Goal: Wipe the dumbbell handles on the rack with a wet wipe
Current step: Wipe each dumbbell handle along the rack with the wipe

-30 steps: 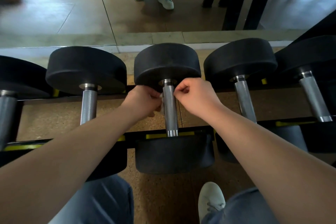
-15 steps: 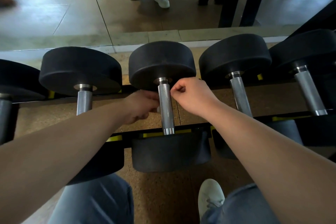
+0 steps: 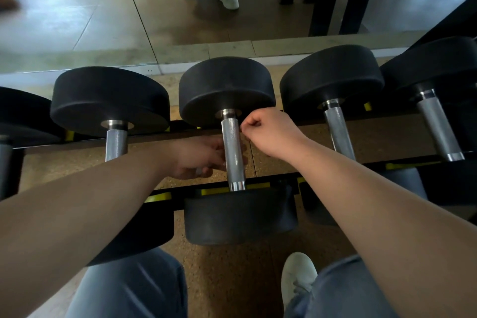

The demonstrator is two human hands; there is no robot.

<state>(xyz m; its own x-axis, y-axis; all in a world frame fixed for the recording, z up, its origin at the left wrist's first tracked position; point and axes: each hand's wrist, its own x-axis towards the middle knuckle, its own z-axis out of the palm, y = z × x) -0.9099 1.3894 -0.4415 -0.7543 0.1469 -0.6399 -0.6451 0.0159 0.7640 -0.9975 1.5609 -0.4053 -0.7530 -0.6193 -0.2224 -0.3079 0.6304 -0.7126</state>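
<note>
- Head view: the middle dumbbell [image 3: 227, 88] lies at the centre of the frame on the rack [image 3: 180, 190]. Its far black head points toward the upper edge, and its near black head sits low over the front rail.
- Its knurled steel handle [image 3: 232, 152] runs almost straight up and down the picture between the two heads.
- My left hand [image 3: 198, 156] comes in from the lower left. Its fingers [image 3: 218, 160] are curled in against the left side of the handle, low on the bar. I cannot tell whether they close round it or hold anything.
- My right hand [image 3: 271, 131] comes in from the lower right and sits higher, just beside the top of the handle under the far head. It is curled into a loose fist, with thumb and forefinger tips pressed together at the bar's right edge. What lies between them is too small to make out.
- I cannot pick out the wet wipe.
- More dumbbells lie on the same rack: one at centre left [image 3: 116, 144], one at centre right [image 3: 338, 131] and another at the far right [image 3: 438, 126].
- A mirror [image 3: 77, 20] fills the upper part of the frame and reflects white shoes.
- At the bottom are my jeans [image 3: 134, 289] and my white shoe [image 3: 296, 276] on the brown floor [image 3: 232, 279].
</note>
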